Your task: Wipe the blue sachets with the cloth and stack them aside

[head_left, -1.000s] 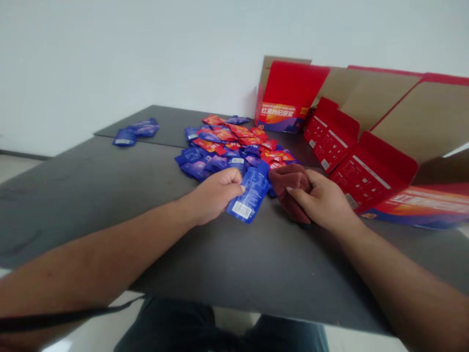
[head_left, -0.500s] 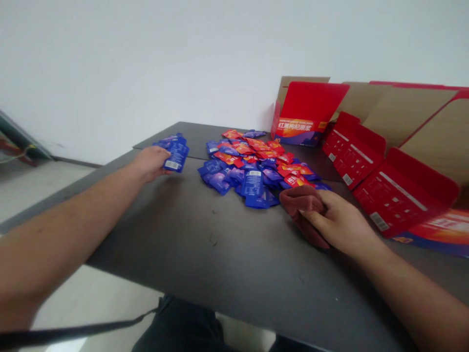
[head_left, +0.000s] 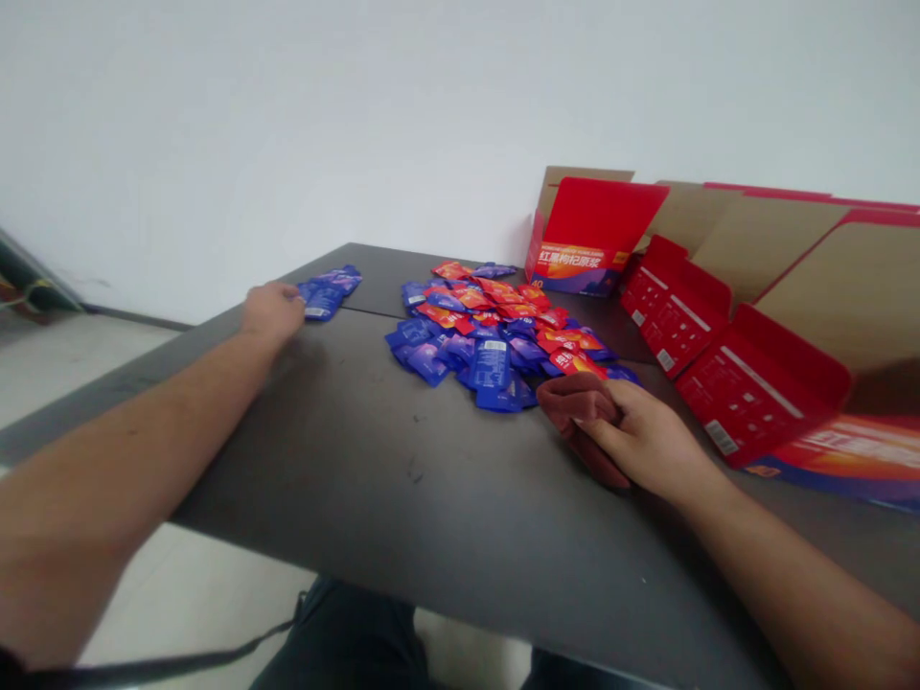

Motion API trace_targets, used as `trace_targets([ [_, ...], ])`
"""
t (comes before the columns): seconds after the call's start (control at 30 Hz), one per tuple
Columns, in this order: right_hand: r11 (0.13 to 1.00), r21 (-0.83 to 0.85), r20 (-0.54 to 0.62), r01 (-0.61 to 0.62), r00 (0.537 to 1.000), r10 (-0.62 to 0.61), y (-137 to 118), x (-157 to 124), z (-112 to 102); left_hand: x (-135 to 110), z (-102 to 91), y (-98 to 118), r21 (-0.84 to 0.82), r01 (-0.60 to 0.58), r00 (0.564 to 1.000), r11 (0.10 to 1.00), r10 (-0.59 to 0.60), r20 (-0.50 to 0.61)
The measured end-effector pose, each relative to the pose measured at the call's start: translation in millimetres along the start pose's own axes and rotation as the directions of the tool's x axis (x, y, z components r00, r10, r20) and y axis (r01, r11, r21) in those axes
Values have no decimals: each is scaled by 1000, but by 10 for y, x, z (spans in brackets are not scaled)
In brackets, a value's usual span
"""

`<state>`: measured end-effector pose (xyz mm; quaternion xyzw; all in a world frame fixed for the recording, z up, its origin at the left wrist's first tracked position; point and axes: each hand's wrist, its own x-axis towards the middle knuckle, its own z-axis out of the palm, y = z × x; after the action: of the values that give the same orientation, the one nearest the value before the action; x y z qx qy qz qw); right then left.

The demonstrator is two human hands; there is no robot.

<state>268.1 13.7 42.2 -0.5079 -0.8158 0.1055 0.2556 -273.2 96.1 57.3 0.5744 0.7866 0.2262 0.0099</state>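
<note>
My left hand (head_left: 273, 311) is at the left side of the table, its fingers closed at the near edge of a blue pouch (head_left: 322, 301). That pouch overlaps other blue-purple pouches, low over or on the tabletop; which of the two I cannot tell. A folded brown cloth (head_left: 584, 422) is gripped in my right hand (head_left: 651, 436), thumb on top, just over the table. Beyond the cloth lies a loose heap of blue pouches (head_left: 492, 364) and red-orange pouches (head_left: 495, 289), its near right edge close to the cloth.
Open red cartons stand on the right: one printed carton (head_left: 581, 264) at the back, and others (head_left: 766, 383) nearer with flaps folded out. The dark grey table (head_left: 345, 479) meets a white wall (head_left: 359, 115) behind. Its left and front edges drop to a pale floor.
My left hand has moved left and slightly up in view, and the blue pouches with it now lie lower and flatter. The right hand keeps its hold on the cloth; the view has shifted a little.
</note>
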Motion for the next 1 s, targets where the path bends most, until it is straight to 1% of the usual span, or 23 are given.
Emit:
trace_targets([
  [0.07, 1000, 8, 22, 14, 1000, -14, -29, -2, -15, -83, -2, 144, -4, 27, 999, 1000, -27, -30],
  [0.1, 1000, 15, 30, 26, 999, -26, -43, -3, -23, -137, 6, 249, -14, 10, 1000, 1000, -10, -16],
  [0.17, 999, 27, 28, 45, 999, -46, -66, -7, -37, -270, 44, 503, -46, -72, 996, 996, 75, 54],
  [0.2, 998, 29, 24, 50, 998, -50, -73, -9, -42, -343, 73, 640, -64, -124, 986, 990, 130, 100],
  [0.27, 998, 29, 25, 54, 998, -54, -81, -14, -46, -476, 146, 902, -90, -218, 962, 972, 230, 150],
  [0.37, 998, 28, 23, 55, 998, -55, -86, -23, -45, -585, 273, 1219, -69, -312, 930, 948, 320, 182],
  [0.47, 997, 40, 11, 64, 998, -64, -103, -31, -47, -566, 384, 1426, 13, -341, 912, 940, 327, 249],
  [0.63, 992, 68, 19, 107, 994, -108, -134, -41, -65, -477, 472, 1625, 20, -300, 907, 954, 278, 315],
  [0.77, 994, 54, 20, 93, 995, -94, -106, -46, -46, -514, 479, 1691, -16, -248, 911, 969, 239, 337],
  [0.9, 993, 37, 6, 112, 994, -113, -72, -55, -20, -591, 468, 1639, -52, -203, 908, 978, 207, 363],
  [1.0, 994, 18, -4, 111, 994, -111, -76, -61, -16, -641, 385, 1531, -73, -169, 904, 983, 184, 386],
])
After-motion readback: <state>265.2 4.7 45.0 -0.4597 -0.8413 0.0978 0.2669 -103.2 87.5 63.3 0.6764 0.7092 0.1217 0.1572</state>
